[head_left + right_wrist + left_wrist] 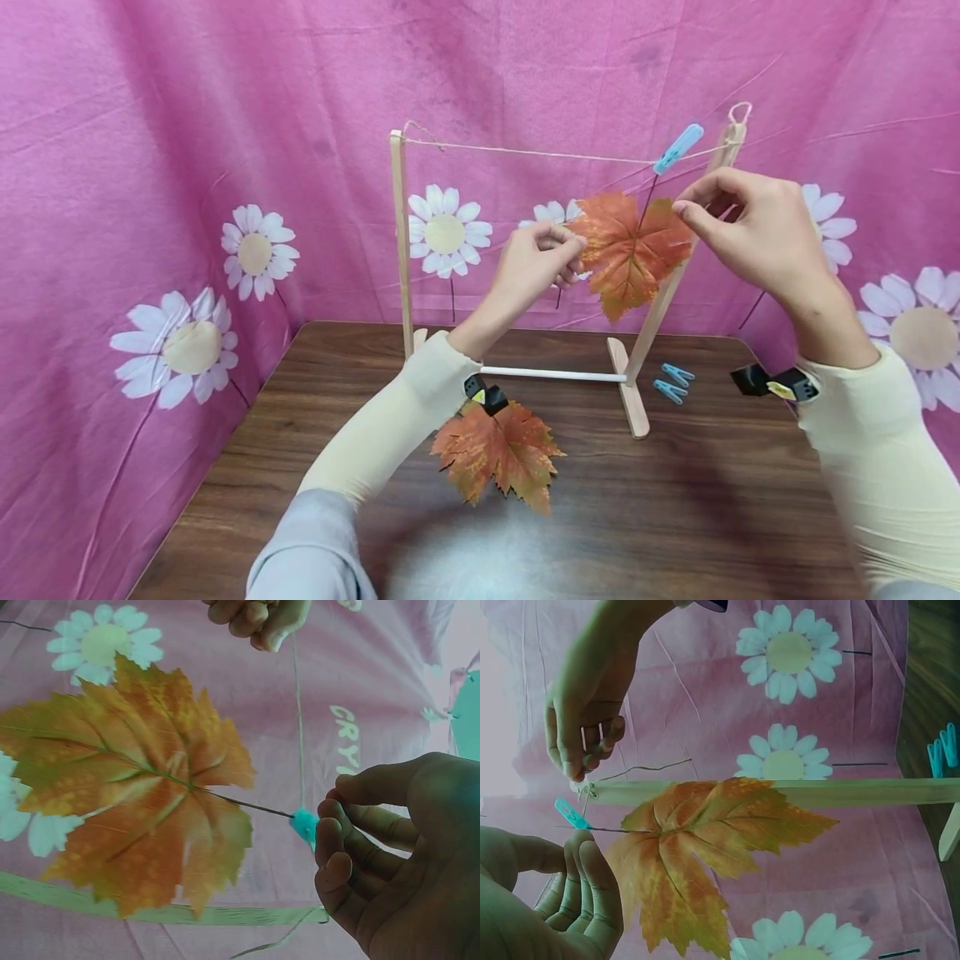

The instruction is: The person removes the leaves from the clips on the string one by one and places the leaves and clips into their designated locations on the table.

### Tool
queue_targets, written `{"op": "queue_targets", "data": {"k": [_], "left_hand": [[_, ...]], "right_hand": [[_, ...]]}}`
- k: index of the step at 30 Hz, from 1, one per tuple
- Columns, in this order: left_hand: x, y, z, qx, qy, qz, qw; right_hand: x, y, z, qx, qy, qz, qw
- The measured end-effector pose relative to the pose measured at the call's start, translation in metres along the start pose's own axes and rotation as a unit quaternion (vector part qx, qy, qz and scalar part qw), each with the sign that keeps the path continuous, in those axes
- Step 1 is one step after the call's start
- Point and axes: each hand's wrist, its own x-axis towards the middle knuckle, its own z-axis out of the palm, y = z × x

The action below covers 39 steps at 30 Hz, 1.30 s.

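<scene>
An orange maple-like leaf [633, 250] hangs by its dark stem from a blue clothespin [678, 148] on the string [525, 152]. My left hand [536, 262] is just left of this leaf, its fingers loosely bent with nothing in them; the right wrist view shows it apart from the leaf. Beside the right post, my right hand [757, 225] hovers with thumb and forefinger close together. Nothing shows between them. In the right wrist view its fingertips partly cover the clothespin [304, 825], while the left wrist view shows that hand [589, 712] clear of it.
A wooden frame with a left post [402, 242], a right post [654, 321] and a white lower bar [551, 374] stands on the brown table [315, 467]. Two blue clothespins [671, 390] lie right of its foot. Another orange leaf [498, 457] lies in front, below my left wrist.
</scene>
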Motion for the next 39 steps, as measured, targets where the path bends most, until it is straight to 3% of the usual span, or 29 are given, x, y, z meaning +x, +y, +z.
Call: {"op": "queue_targets", "data": {"k": [11,16,25,35,39], "left_hand": [[0.021,0.017,0.014,-0.024,0.004,0.003,0.9997],[0.030,0.025,0.022,-0.013,0.008,0.010,0.9998],[0.046,0.038,0.037,0.024,0.014,0.016,0.9995],[0.059,0.046,0.056,0.064,0.027,0.008,0.9975],[0.062,0.048,0.061,0.117,0.041,0.010,0.9922]], "right_hand": [[0.031,-0.013,-0.017,-0.001,-0.010,-0.008,0.9999],[0.048,-0.018,-0.026,0.023,-0.021,0.015,0.9994],[0.075,-0.016,-0.042,-0.012,-0.036,0.047,0.9982],[0.096,-0.009,-0.054,-0.057,-0.130,0.099,0.9850],[0.099,-0.007,-0.055,-0.076,-0.181,0.112,0.9741]]}}
